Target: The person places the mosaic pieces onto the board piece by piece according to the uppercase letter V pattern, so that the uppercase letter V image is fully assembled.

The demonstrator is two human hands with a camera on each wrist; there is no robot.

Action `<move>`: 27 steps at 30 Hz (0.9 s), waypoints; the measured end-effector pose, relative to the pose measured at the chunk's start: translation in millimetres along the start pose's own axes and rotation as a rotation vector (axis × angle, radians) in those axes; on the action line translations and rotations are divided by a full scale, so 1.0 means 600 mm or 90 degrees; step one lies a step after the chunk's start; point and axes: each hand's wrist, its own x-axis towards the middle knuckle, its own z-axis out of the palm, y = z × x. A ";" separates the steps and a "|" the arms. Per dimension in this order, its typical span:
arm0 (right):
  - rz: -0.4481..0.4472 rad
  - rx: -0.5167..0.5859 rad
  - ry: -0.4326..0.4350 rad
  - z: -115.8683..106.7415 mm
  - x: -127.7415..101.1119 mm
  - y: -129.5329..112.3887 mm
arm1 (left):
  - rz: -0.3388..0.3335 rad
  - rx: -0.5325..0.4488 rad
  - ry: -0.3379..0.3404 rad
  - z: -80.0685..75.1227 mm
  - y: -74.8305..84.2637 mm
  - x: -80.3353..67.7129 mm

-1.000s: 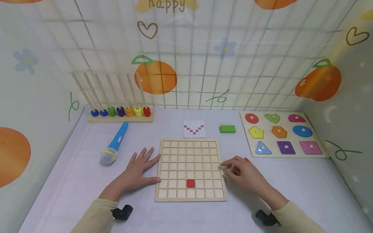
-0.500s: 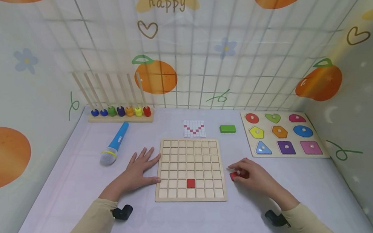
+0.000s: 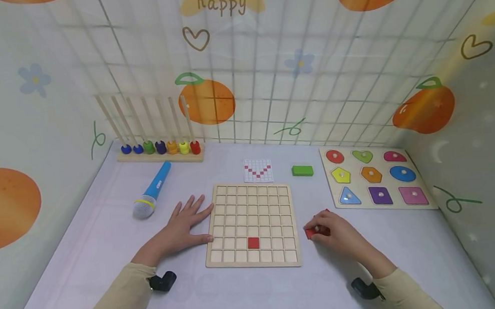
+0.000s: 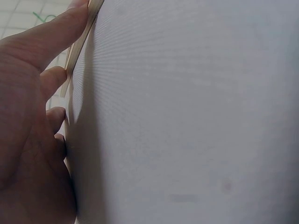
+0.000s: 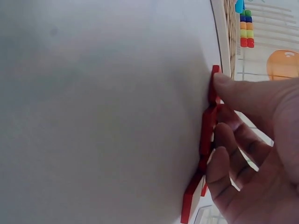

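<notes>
A wooden grid board [image 3: 253,209] lies in the middle of the table with one red tile [image 3: 253,243] set in its lower rows. My left hand [image 3: 182,227] lies flat on the table, fingers straight, touching the board's left edge [image 4: 77,46]. Just right of the board, my right hand [image 3: 333,232] rests on the table with curled fingers on a small cluster of red tiles [image 3: 311,233]. In the right wrist view the thumb and fingertips [image 5: 224,135] pinch the red tiles [image 5: 208,126], which lie on the cloth. The hand hides most of the cluster from above.
Behind the board lie a red-and-white pattern card [image 3: 257,170] and a green block [image 3: 302,170]. A shape puzzle [image 3: 374,179] sits at the right, a blue toy microphone [image 3: 151,190] at the left, a bead rack [image 3: 159,151] at the back. Printed walls enclose the table.
My right hand drew back from the board's right edge to the red tiles beside it and closed its fingers on them. The left hand has not moved.
</notes>
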 end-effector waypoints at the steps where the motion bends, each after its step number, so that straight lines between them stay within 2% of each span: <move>1: 0.001 0.001 -0.001 0.000 0.000 0.000 | 0.000 0.000 0.000 0.000 0.000 0.000; 9: -0.003 0.011 -0.002 0.000 0.002 0.000 | -0.001 0.000 0.000 0.002 -0.003 0.001; 27: 0.002 -0.040 0.014 -0.001 0.009 -0.008 | -0.007 0.008 -0.003 0.002 -0.002 0.002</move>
